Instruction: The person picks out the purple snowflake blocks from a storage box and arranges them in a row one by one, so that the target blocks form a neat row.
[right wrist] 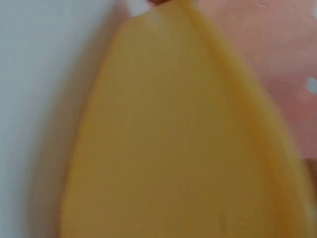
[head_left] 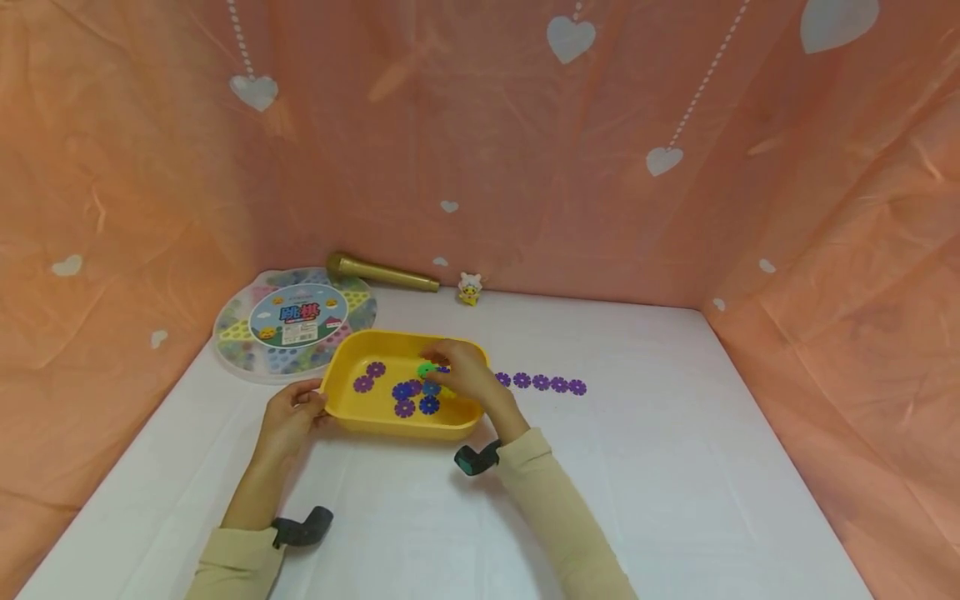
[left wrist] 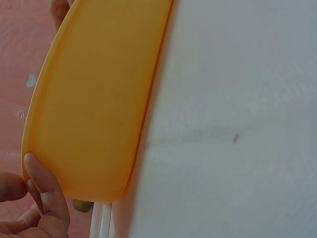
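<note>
A yellow plastic tray (head_left: pixel 405 428) sits on the table, holding several flower-shaped plastic discs in purple (head_left: pixel 363 384), blue (head_left: pixel 429 405) and green. My left hand (head_left: pixel 291 417) grips the tray's left end, thumb and fingers at the rim; in the left wrist view, fingers (left wrist: pixel 47 191) hold the corner of the tray wall (left wrist: pixel 94 109). My right hand (head_left: pixel 467 371) reaches over the right side into the tray, with a green flower disc (head_left: pixel 426 370) between thumb and fingertips. In the right wrist view, the blurred tray wall (right wrist: pixel 163 129) hides the fingers' work.
Right of the tray, several purple flower discs (head_left: pixel 542 382) lie in a row on the white table (head_left: pixel 637 467). Behind the tray's left side is a round Chinese checkers box (head_left: pixel 240 333). A gold microphone (head_left: pixel 386 275) and a small figurine (head_left: pixel 469 288) are near the back curtain (head_left: pixel 510 167).
</note>
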